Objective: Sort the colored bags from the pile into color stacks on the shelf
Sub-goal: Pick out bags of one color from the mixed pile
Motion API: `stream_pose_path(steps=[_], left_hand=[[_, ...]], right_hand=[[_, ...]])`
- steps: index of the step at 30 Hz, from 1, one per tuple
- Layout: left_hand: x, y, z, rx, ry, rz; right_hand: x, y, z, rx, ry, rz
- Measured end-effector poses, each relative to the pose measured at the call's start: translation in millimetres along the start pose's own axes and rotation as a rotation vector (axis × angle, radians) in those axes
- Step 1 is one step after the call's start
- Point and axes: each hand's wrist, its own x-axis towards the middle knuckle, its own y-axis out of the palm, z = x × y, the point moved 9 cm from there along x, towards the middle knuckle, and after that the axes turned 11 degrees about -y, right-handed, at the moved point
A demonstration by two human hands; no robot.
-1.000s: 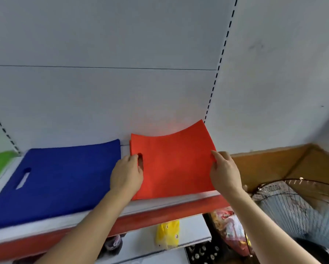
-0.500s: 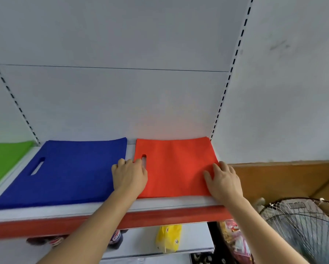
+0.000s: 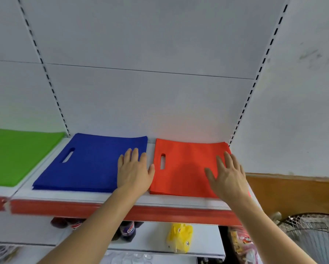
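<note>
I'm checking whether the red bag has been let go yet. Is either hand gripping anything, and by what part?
Nothing is gripped. The left hand and the right hand are open, fingers straight, over the blue stack and the red stack.

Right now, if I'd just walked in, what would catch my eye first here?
Three bright stacks of flat bags on the white shelf: green bags at far left, blue bags in the middle, red bags on the right. Two open hands hover there, the left hand over the blue stack's right edge, the right hand over the red.
</note>
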Motion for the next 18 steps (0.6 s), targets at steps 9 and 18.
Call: stream_pose_path(steps=[9, 18], left_hand=[[-11.2, -41.3, 118.8, -0.001, -0.092, -0.093], [-50.1, -84.1, 327.6, 0.044, -0.252, -0.137]], right_hand=[[11.0, -18.6, 165.6, 0.013, -0.264, -0.008], [-11.3, -15.6, 389.2, 0.135, -0.442, 0.005]])
